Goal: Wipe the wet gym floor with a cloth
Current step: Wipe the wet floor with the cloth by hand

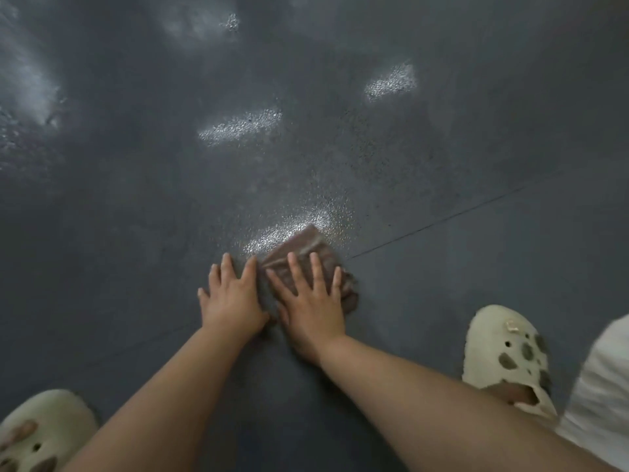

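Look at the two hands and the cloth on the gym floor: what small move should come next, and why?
Probably push the brown cloth forward. The right hand lies flat on it, the left hand flat beside it on the floor, and the glistening wet patch lies just past the cloth's far edge.

Both hands down flat on the dark gym floor (136, 216)
Right hand (311, 303) presses the brown cloth (306, 247) at a glistening wet patch (289, 226); left hand (231, 301) lies just beside it, fingers (226, 265) spread, cream clogs (510, 356) flanking
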Demonstrator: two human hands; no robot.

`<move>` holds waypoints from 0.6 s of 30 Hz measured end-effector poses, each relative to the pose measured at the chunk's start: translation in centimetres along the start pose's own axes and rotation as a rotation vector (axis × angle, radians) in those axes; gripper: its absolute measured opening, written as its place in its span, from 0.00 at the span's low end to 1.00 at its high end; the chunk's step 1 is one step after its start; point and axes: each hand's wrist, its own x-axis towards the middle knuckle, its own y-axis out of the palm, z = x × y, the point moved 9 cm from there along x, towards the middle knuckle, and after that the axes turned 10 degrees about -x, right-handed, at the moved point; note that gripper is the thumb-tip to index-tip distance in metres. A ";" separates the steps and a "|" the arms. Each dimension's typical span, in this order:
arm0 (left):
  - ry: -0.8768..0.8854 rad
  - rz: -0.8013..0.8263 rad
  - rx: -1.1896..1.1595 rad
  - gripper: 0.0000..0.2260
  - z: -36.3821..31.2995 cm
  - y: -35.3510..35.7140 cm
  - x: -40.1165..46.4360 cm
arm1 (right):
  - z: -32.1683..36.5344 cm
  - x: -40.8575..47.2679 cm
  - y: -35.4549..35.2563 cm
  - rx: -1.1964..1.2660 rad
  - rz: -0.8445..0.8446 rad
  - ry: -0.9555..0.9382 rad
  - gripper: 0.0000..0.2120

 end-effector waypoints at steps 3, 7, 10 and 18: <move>0.007 0.019 0.030 0.49 -0.1 1.4 -1.2 | -1.1 -0.2 0.0 -0.109 -0.060 -0.236 0.24; -0.017 0.020 0.030 0.53 -1.0 3.1 -2.5 | -7.1 1.3 -0.7 -0.134 -0.071 -0.212 0.29; -0.078 0.011 0.028 0.53 -0.5 3.5 -2.8 | -13.3 2.3 -1.6 -0.084 -0.096 0.116 0.27; -0.125 0.000 0.007 0.53 1.4 3.2 -2.5 | -9.0 5.9 -3.7 0.138 -0.055 0.346 0.26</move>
